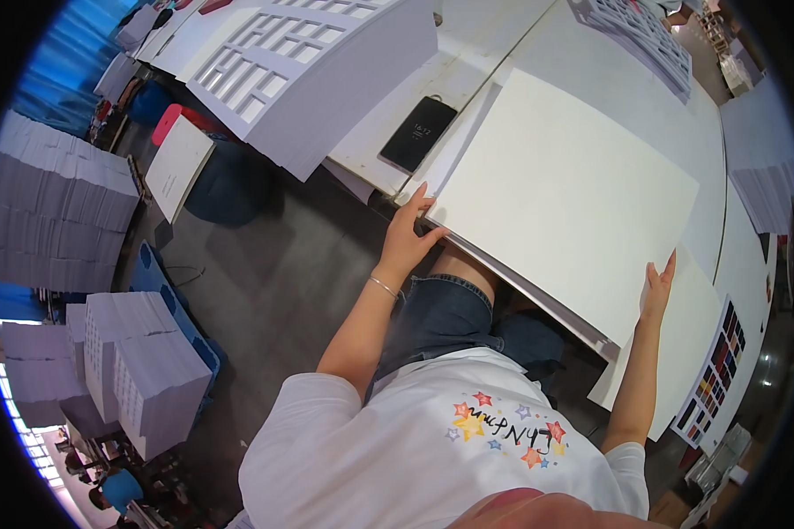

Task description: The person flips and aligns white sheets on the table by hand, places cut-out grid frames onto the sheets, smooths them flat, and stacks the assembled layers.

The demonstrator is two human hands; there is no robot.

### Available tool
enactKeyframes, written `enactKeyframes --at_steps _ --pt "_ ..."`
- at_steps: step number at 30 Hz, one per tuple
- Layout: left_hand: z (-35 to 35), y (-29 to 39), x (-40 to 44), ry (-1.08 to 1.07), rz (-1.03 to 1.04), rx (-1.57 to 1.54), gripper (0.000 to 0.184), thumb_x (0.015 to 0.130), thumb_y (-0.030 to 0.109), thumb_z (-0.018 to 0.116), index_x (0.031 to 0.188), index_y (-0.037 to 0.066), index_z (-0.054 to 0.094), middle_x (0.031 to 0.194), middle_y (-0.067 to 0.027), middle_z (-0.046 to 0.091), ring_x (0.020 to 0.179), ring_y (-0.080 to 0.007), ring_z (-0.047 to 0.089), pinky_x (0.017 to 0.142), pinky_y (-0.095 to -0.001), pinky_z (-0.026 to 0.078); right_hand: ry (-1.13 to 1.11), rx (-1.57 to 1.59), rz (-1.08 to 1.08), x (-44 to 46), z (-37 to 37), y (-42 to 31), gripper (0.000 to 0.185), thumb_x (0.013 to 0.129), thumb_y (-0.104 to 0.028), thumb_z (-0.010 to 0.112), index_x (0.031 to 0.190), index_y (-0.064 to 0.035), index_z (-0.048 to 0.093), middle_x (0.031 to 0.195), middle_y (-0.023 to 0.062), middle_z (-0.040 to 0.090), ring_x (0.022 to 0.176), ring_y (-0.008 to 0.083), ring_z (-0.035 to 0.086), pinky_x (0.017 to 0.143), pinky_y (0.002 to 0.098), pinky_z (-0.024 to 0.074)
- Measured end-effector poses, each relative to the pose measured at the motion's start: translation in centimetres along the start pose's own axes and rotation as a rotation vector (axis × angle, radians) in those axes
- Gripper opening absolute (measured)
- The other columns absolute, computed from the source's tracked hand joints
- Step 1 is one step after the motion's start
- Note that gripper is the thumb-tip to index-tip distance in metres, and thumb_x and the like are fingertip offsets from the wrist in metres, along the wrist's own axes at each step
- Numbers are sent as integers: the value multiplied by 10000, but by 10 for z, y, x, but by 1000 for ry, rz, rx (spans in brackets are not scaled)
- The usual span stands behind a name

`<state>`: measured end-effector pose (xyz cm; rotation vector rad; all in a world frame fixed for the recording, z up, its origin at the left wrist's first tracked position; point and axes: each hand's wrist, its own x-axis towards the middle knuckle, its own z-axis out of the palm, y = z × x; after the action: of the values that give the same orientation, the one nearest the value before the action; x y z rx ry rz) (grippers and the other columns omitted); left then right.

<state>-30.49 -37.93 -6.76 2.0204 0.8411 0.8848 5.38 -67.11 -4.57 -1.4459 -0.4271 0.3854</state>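
Observation:
A large blank white board (565,194) lies in front of me, reaching over the near edge of the table. At its left corner is my left hand (408,231), the thumb and fingers spread along the edge and holding it. My right hand (656,289) holds the opposite edge, with its fingers pointing up along the side. Beneath the board's near edge, the layers under it are mostly hidden. Just left of the board a black phone (418,133) rests face up on the table.
A tall stack of window-cut boards (326,97) stands at the upper left, and more cut frames (640,40) lie at the far side. To the right is a colour swatch sheet (713,375). Paper stacks (150,370) on a blue pallet and a dark stool (229,185) are on the floor at left.

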Motion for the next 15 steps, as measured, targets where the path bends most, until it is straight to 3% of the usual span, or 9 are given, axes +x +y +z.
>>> enactKeyframes --at_steps 2,9,15 --pt "1 0 -1 5 3 -20 794 647 139 760 1329 91 356 1072 -103 585 998 -247 536 866 -339 429 -5 -15 -16 0 2 -2 623 834 27 475 1388 -68 207 1383 109 325 1250 218 348 1039 329 269" --pt "2 -1 -2 29 14 -6 756 639 120 759 1301 97 395 1070 -103 586 989 -248 547 851 -335 441 0 -13 -14 -2 9 -7 617 837 34 462 1389 -68 205 1387 107 324 1244 213 360 1035 323 276" --pt "5 -8 -3 69 80 27 518 655 135 744 1134 66 557 1060 -97 589 990 -254 549 834 -332 450 18 -30 9 -4 16 -12 623 836 33 460 1392 -84 205 1382 104 333 1229 212 381 1020 322 301"
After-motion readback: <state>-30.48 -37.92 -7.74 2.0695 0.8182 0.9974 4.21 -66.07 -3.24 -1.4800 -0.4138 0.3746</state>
